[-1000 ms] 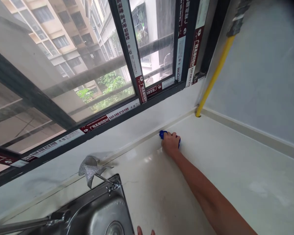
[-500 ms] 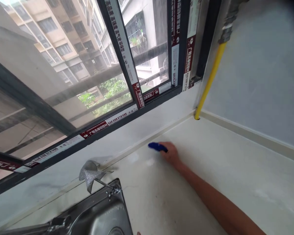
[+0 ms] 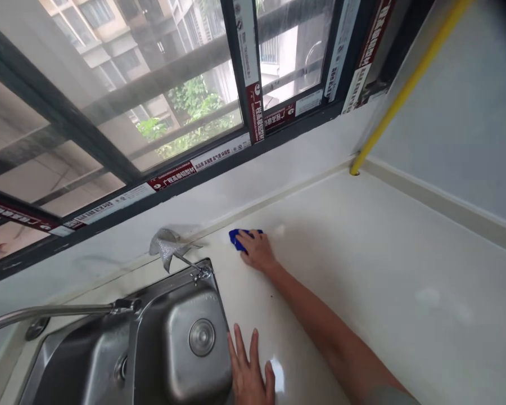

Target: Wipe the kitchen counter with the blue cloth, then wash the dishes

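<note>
My right hand (image 3: 258, 251) is pressing a blue cloth (image 3: 235, 238) against the white countertop (image 3: 346, 242), close to the strip along the window wall. The cloth is bunched, and part of it is hidden beneath my fingers. Nearer to me, my left hand (image 3: 252, 376) has its fingers spread at the right rim of the steel sink (image 3: 225, 332). Nothing shows in that hand.
A faucet (image 3: 124, 306) crosses the double-bowl sink on the left. Behind the sink stands a thin tap (image 3: 201, 272) with silvery wrap (image 3: 168, 247) on it. A yellow pipe (image 3: 405, 93) enters the countertop at the back corner. A dark-framed window (image 3: 219, 163) lines the wall.
My right hand has slid the cloth left, toward the sink's back corner. My left hand has come into fuller view beside the sink. The view has tilted down, showing more of the sink.
</note>
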Motion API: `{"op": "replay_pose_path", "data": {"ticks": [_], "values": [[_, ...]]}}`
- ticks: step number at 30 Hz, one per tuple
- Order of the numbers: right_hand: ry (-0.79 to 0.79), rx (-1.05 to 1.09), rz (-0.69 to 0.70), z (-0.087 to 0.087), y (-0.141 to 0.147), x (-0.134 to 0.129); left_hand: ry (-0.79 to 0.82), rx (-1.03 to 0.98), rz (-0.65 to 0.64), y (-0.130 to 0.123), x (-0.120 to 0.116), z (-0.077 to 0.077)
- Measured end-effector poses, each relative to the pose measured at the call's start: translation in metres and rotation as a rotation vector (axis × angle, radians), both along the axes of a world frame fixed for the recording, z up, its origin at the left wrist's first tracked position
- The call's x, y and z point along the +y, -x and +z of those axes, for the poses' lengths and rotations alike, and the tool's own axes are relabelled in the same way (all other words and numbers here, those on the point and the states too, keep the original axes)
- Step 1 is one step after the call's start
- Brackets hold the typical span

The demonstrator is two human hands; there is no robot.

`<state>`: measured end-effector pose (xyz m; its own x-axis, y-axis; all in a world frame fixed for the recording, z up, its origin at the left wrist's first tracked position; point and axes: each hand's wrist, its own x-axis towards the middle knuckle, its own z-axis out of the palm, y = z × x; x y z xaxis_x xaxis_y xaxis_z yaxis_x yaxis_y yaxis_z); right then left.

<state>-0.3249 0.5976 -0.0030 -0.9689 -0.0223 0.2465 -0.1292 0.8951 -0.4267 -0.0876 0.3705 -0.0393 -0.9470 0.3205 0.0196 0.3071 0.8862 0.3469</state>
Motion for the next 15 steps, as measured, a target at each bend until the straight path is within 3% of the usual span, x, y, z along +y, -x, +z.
{"op": "replay_pose_path", "data": {"ticks": [4, 7, 9, 10, 12, 15], "values": [[0.099, -0.017, 0.196, 0.001, -0.044, -0.058, -0.012, -0.055, -0.001, 0.0, 0.001, 0.009], [0.19, 0.007, 0.348, -0.005, -0.08, -0.098, -0.039, -0.079, 0.017, 0.001, 0.003, 0.005], [0.301, 0.04, 0.379, -0.008, -0.095, -0.111, -0.07, -0.081, -0.007, 0.004, -0.001, -0.001], [0.378, 0.072, 0.323, -0.007, -0.099, -0.109, -0.088, -0.081, -0.036, 0.005, -0.007, -0.004], [0.529, 0.182, 0.055, 0.0, -0.106, -0.085, -0.126, -0.059, -0.111, 0.008, -0.029, -0.01], [0.573, 0.387, -0.465, 0.012, -0.128, -0.007, -0.211, 0.102, -0.122, 0.002, -0.094, -0.013]]}}
